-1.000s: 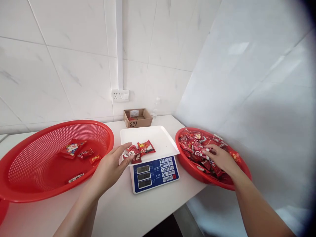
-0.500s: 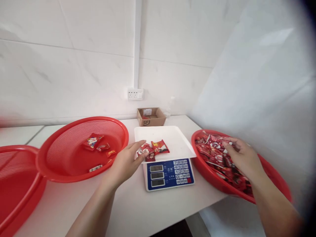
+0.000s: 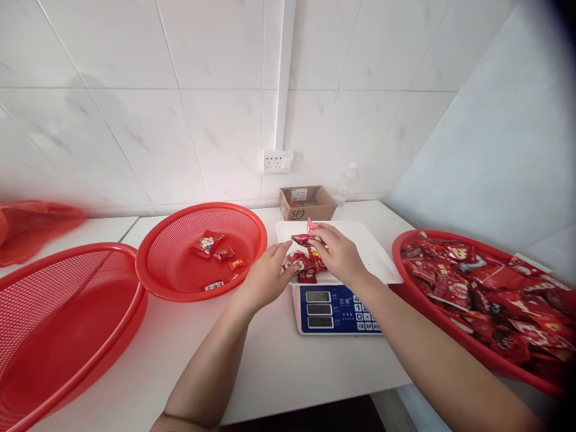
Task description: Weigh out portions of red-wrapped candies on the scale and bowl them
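Note:
A white weighing tray [image 3: 371,255] tops a scale [image 3: 324,309] with a blue keypad panel. Several red candy packets [image 3: 307,277] lie together at the tray's left side. My left hand [image 3: 263,276] is at that edge, thumb and fingers apart beside the packets, its thumb close to one with a white print. Over the tray my right hand [image 3: 339,252] pinches a dark red wrapped candy [image 3: 303,240]; a pink wrapper [image 3: 311,225] shows at its fingertips. The right fingers partly hide the packets below.
A red basket [image 3: 398,264] heaped with red packets stands to the right. Left of the scale, a red basket [image 3: 146,273] holds several candies, beside another red basket [image 3: 135,312]. Behind are a cardboard box [image 3: 310,211] and a clear bottle [image 3: 346,183]. A red bag [image 3: 36,225] lies far left.
My right hand has moved left from the heaped basket to above the tray, carrying wrapped candy. My left hand stays by the tray's left edge. The view has shifted.

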A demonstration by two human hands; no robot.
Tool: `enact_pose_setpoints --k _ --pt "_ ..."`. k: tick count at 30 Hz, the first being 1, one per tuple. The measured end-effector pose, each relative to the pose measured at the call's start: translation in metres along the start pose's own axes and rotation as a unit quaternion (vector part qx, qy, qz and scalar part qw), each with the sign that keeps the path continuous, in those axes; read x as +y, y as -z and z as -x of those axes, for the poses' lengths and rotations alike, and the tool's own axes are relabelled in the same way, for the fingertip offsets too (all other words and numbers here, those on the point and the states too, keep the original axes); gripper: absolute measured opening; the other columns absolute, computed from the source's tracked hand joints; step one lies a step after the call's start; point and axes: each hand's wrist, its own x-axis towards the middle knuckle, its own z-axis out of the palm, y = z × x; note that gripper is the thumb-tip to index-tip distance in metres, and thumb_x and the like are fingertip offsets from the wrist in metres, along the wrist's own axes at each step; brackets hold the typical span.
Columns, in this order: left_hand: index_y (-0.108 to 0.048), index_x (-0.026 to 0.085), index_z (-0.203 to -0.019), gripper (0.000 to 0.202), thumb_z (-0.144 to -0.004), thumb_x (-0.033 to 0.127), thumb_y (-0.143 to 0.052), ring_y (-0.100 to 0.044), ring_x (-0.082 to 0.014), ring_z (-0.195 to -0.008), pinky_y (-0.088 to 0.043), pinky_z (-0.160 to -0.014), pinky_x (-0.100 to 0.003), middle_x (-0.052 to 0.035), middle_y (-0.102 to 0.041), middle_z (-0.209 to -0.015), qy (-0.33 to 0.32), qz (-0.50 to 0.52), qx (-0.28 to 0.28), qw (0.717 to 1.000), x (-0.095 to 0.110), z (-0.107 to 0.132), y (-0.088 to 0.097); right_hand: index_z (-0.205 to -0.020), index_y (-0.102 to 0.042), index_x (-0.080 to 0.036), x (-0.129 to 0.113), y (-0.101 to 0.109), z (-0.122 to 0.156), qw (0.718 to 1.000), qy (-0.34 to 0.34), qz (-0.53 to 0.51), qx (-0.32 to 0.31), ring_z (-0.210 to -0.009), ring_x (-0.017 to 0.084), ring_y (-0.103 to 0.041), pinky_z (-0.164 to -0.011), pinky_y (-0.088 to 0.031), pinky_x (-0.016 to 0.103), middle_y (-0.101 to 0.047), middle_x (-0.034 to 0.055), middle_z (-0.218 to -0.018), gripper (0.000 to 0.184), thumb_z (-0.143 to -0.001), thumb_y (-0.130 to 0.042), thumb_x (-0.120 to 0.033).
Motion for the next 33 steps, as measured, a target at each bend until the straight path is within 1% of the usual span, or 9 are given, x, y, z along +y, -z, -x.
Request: enact_pose_setpoints --k 4,6,9,12,14,19,25,28,33 --pt "-0.031 0.018 -0.142 0.058 -0.089 0.029 -0.052 -0.036 -0.0264 -0.135 -0.036 -0.106 -0.044 -0.0144 -0.040 -0.146 -0.011 0.042 0.027 0.999 -0.001 -0.003 -0.003 -0.094 -0.061 -0.025 -0.018 0.001 0.005 0.995 -0.034 -0.094 -0.017 -0.093 0.022 -0.061 -0.084 -0.050 0.039 -0.065 0.0041 -0.098 0.013 -0.088 -0.051 -0.031" --pt "-0.033 0.020 -0.141 0.057 -0.088 0.027 -0.053 -0.045 -0.0258 -0.128 -0.041 -0.101 -0.042 -0.0134 -0.046 -0.141 -0.004 0.074 0.038 0.997 -0.002 -0.005 -0.006 -0.095 -0.060 -0.024 -0.025 0.003 0.007 0.981 -0.083 -0.168 -0.044 -0.083 0.019 -0.062 -0.077 -0.052 0.036 -0.065 0.0025 -0.093 0.014 -0.086 -0.055 -0.034" --pt "-0.048 0.022 -0.130 0.043 -0.087 0.023 -0.055 -0.060 -0.0221 -0.104 -0.050 -0.086 -0.036 -0.0091 -0.061 -0.120 0.012 0.118 0.048 0.992 -0.003 -0.007 -0.007 -0.092 -0.060 -0.023 -0.027 0.007 0.007 0.962 -0.126 -0.238 -0.051 -0.081 0.018 -0.061 -0.073 -0.052 0.032 -0.065 0.0021 -0.091 0.018 -0.084 -0.059 -0.039" --pt "-0.056 0.022 -0.117 0.032 -0.085 0.024 -0.059 -0.063 -0.0187 -0.090 -0.052 -0.076 -0.031 -0.0063 -0.066 -0.109 0.029 0.145 0.099 0.984 -0.001 -0.007 -0.004 -0.087 -0.058 -0.022 -0.016 0.009 0.006 0.969 -0.132 -0.208 0.003 -0.083 0.018 -0.061 -0.077 -0.051 0.034 -0.065 0.0022 -0.088 0.018 -0.084 -0.057 -0.040" --pt "-0.056 0.021 -0.114 0.031 -0.084 0.023 -0.060 -0.063 -0.0170 -0.086 -0.052 -0.073 -0.029 -0.0050 -0.066 -0.107 0.039 0.162 0.142 0.976 0.001 -0.006 0.001 -0.087 -0.057 -0.022 -0.006 0.007 0.007 0.980 -0.133 -0.147 0.002 -0.085 0.019 -0.062 -0.079 -0.050 0.036 -0.066 0.0030 -0.090 0.015 -0.085 -0.053 -0.036" --pt "-0.056 0.021 -0.112 0.030 -0.083 0.021 -0.061 -0.063 -0.0147 -0.081 -0.052 -0.073 -0.027 -0.0028 -0.068 -0.102 0.043 0.190 0.169 0.966 0.007 -0.004 0.010 -0.098 -0.059 -0.023 0.008 -0.006 0.020 0.993 -0.047 -0.026 -0.110 -0.099 0.023 -0.061 -0.085 -0.049 0.042 -0.067 0.0059 -0.106 0.024 -0.087 -0.039 -0.019" --pt "-0.057 0.022 -0.113 0.030 -0.082 0.022 -0.061 -0.063 -0.0150 -0.083 -0.052 -0.073 -0.027 -0.0024 -0.068 -0.103 0.041 0.183 0.158 0.969 0.008 -0.004 0.010 -0.094 -0.060 -0.024 0.002 -0.003 0.029 0.988 0.055 -0.018 -0.143 -0.108 0.023 -0.058 -0.091 -0.048 0.045 -0.064 0.0049 -0.114 0.037 -0.074 -0.037 -0.005" --pt "-0.057 0.022 -0.112 0.030 -0.082 0.024 -0.062 -0.064 -0.0150 -0.080 -0.052 -0.072 -0.027 -0.0027 -0.068 -0.102 0.048 0.178 0.169 0.968 0.008 -0.003 0.013 -0.092 -0.060 -0.025 0.002 0.014 0.037 0.994 0.016 -0.034 -0.101 -0.107 0.023 -0.059 -0.093 -0.048 0.046 -0.066 0.0035 -0.111 0.030 -0.078 -0.038 -0.010" --pt "-0.057 0.019 -0.109 0.030 -0.080 0.026 -0.064 -0.064 -0.0148 -0.079 -0.051 -0.070 -0.026 -0.0032 -0.068 -0.096 0.046 0.178 0.220 0.958 0.009 0.000 0.020 -0.095 -0.062 -0.026 0.009 0.057 0.061 0.989 -0.144 0.017 -0.021 -0.108 0.024 -0.059 -0.098 -0.044 0.042 -0.067 0.0045 -0.110 0.024 -0.084 -0.041 -0.031"
